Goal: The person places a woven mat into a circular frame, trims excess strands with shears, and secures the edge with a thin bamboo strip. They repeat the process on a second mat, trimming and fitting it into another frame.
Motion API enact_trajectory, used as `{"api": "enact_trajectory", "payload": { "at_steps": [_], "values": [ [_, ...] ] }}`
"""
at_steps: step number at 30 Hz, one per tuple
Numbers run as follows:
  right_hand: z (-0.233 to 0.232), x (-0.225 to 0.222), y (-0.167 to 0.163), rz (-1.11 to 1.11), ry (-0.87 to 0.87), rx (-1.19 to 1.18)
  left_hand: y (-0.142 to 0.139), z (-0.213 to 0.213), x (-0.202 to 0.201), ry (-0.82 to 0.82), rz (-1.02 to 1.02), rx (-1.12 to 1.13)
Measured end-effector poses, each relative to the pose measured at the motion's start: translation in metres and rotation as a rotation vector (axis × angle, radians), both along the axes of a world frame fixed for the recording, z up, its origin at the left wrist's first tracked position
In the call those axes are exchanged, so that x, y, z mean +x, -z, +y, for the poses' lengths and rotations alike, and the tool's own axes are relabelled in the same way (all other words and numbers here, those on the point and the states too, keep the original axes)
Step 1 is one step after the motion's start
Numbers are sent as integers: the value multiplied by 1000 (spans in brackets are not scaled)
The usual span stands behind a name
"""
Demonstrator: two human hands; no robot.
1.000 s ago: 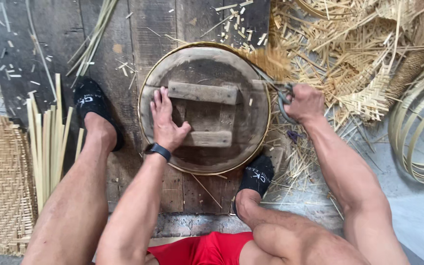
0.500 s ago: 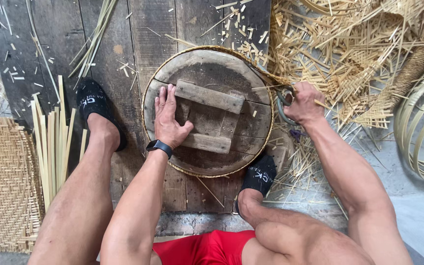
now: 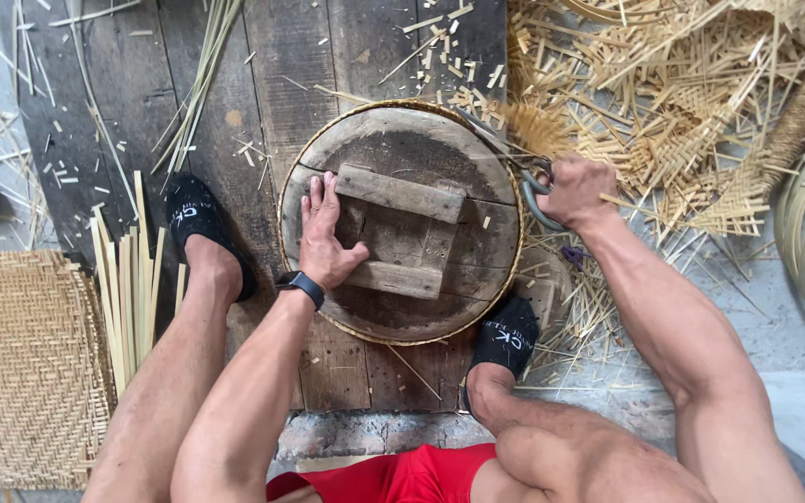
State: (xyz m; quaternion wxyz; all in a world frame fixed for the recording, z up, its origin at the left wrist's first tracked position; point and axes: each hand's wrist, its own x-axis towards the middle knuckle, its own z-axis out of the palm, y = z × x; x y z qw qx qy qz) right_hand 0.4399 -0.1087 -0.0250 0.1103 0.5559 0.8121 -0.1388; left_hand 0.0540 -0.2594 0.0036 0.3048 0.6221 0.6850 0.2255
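Two hands on one round form, shears at its right rim

One round wooden disc (image 3: 402, 158) lies flat on the plank floor (image 3: 272, 84) between the person's two feet, with a thin woven rim showing around its edge. Two wooden battens cross its top, their long axes running left to right and tilting slightly down to the right. The left hand (image 3: 325, 233) lies spread flat on the disc, its thumb hooked against the nearer batten (image 3: 398, 278) and its fingers beside the farther batten (image 3: 401, 193). The right hand (image 3: 575, 191) is closed around one pair of shears (image 3: 531, 186), right at the disc's right edge, so it is the hand nearer the rim. One woven mat (image 3: 20, 373) lies at near left, and one bundle of bamboo strips (image 3: 128, 289) stands beside it.
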Motion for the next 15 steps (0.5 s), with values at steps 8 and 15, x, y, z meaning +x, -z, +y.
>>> {"api": "enact_trajectory", "payload": {
  "at_steps": [8, 15],
  "values": [
    [-43, 59, -9, 213, 58, 168, -4, 7, 26, -233, 277, -11],
    [-39, 15, -1, 102, -61, 218, 4, -50, 118, -1001, -74, -71]
  ]
}}
